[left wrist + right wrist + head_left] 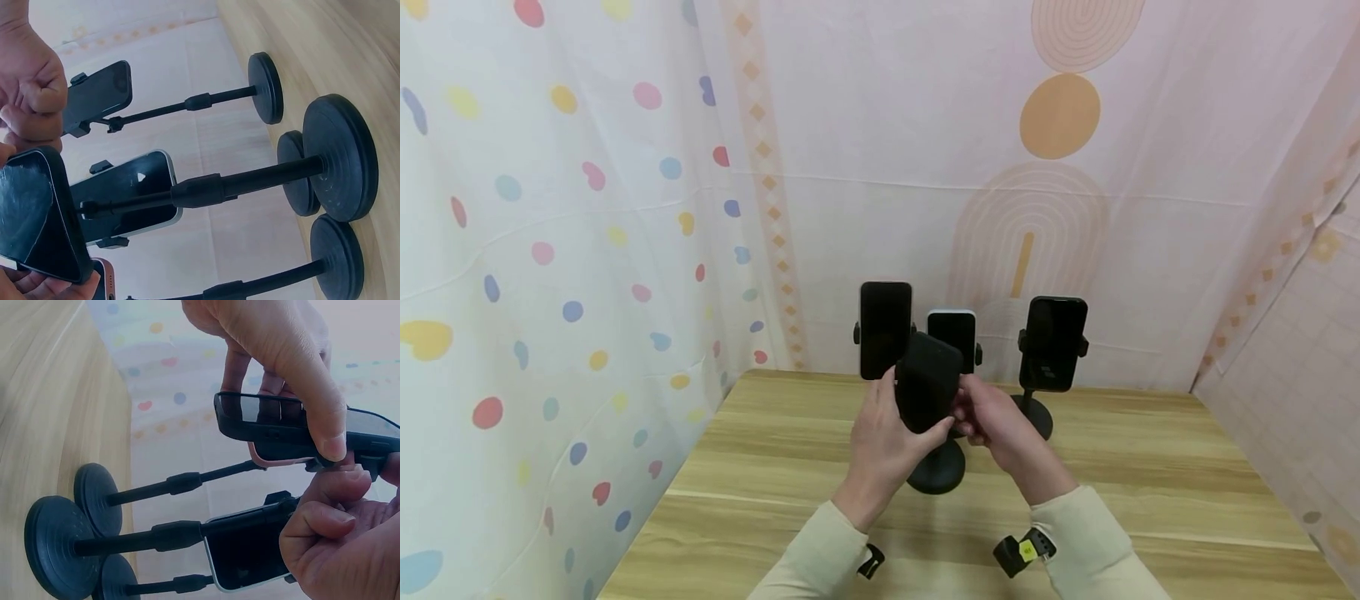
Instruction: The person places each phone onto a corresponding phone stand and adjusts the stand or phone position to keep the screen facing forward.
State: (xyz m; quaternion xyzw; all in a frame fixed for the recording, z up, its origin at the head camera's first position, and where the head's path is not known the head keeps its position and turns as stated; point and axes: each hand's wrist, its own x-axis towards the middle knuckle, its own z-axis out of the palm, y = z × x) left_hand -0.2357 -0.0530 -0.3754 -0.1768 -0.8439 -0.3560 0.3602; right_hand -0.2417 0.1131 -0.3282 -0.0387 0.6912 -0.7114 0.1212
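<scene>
A black phone (927, 385) sits tilted at the top of a black phone stand with a round base (937, 468). My left hand (883, 433) holds this phone by its edges; in the right wrist view the left thumb (331, 434) presses along the near side and the fingers reach behind. My right hand (996, 421) is at the phone's right side with fingers curled. In the right wrist view, the right fingers (340, 487) grip at the dark clamp (373, 464) just under the phone. The stand's pole (250, 181) runs from behind the phone to its base.
Behind, three more phones stand in black holders: a left phone (885, 329), a middle light-rimmed phone (952, 327) and a right phone (1055, 343). Their bases crowd close to the worked stand on the wooden table (760, 467). A patterned curtain (880, 225) hangs beyond the table's back edge.
</scene>
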